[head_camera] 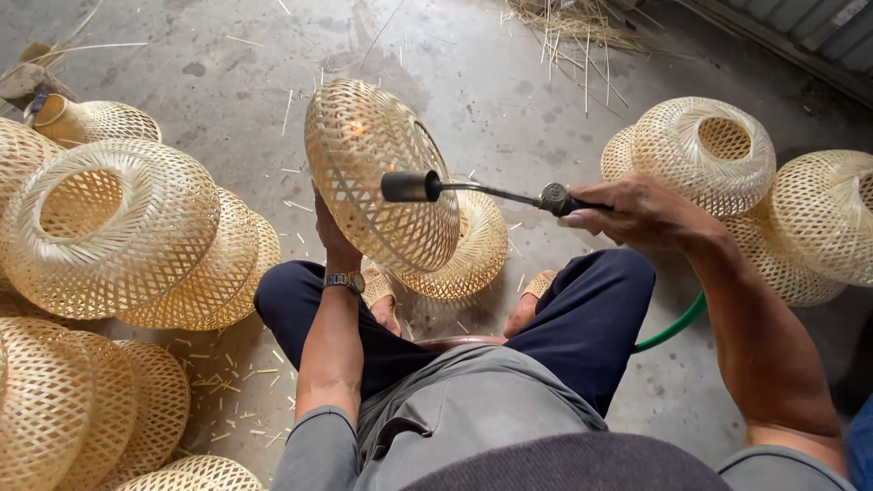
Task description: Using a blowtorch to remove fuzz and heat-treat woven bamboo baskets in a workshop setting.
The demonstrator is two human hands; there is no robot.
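A woven bamboo shade (377, 173) is held up just left of the middle of the frame, tilted on edge, by the left hand (335, 232), whose fingers are closed on its lower rim from behind; most of that hand is hidden by the shade. A small bright glow is seen on the upper part of the weave. A gas torch (473, 189) is held level in the right hand (637, 214), right of centre, the fingers being wrapped fully round its handle. The dark nozzle is set against the face of the shade; whether it touches the weave cannot be told. A green hose (677, 325) is seen below the right forearm, curving behind the right knee.

Directly behind the held shade, a second shade (473, 255) lies on the concrete floor (491, 91) between the feet, partly covered by the one in front. At the left of the frame a large stack of shades (118, 227) is piled, with more shades (82, 409) in the lower left corner. At the right, another group of shades (727, 164) is crowded close beside the right wrist. Loose bamboo strips (573, 27) are scattered at the top of the frame, and short offcuts (227, 373) are strewn on the floor at the lower left.
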